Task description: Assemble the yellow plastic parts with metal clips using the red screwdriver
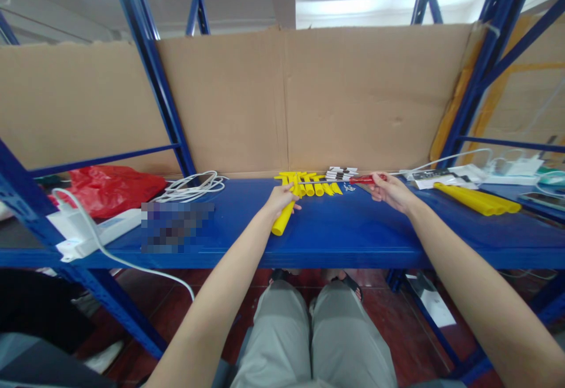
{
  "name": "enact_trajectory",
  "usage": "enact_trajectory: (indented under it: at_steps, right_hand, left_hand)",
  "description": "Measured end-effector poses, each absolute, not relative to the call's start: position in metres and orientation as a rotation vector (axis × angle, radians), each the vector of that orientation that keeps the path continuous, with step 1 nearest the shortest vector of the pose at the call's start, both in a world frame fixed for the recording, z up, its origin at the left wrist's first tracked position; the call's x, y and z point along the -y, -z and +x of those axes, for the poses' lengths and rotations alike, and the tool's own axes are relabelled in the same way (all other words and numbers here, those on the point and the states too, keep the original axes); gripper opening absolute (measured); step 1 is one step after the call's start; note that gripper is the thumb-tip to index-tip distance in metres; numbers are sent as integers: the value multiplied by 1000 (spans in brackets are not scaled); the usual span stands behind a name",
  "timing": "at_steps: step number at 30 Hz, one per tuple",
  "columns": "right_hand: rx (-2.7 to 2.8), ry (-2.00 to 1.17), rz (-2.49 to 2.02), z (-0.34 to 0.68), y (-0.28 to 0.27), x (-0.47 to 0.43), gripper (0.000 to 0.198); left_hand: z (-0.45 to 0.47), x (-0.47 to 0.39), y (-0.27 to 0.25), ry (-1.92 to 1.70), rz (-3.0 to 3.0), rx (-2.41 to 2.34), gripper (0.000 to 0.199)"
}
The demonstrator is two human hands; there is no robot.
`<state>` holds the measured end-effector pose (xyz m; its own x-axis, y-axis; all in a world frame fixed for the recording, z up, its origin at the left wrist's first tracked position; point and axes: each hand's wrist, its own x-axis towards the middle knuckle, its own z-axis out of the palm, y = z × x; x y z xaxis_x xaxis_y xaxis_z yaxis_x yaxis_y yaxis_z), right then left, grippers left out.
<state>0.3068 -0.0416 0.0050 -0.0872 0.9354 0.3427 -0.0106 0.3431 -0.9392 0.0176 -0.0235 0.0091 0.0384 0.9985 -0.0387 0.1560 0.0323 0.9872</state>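
My left hand [279,198] is closed around a yellow tube-shaped piece [283,222], its lower end pointing toward me above the blue shelf [353,232]. In my right hand [391,191] is a screwdriver [361,180] with a red handle. Its thin shaft runs level to the left, and the tip meets the upper part of the yellow piece; the exact contact is too small to make out. Just right of my left hand lies a row of several similar yellow pieces [318,189]. Small white bits [348,188] lie below the screwdriver handle.
Black-and-white small items [341,172] are stacked behind the screwdriver. Several yellow tubes [479,201] lie at the right. On the left are a red plastic bag [117,191], coiled white cable [194,188] and a power strip [117,227]. A cardboard panel [353,99] stands behind.
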Motion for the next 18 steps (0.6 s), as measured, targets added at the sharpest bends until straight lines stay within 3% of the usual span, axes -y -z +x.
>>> enact_trajectory:
  at_steps: [18]
  right_hand:
    - [1312,-739,-1178,313,0,32,57]
  left_hand:
    - [18,22,-6,-1052,1334,-1292,72]
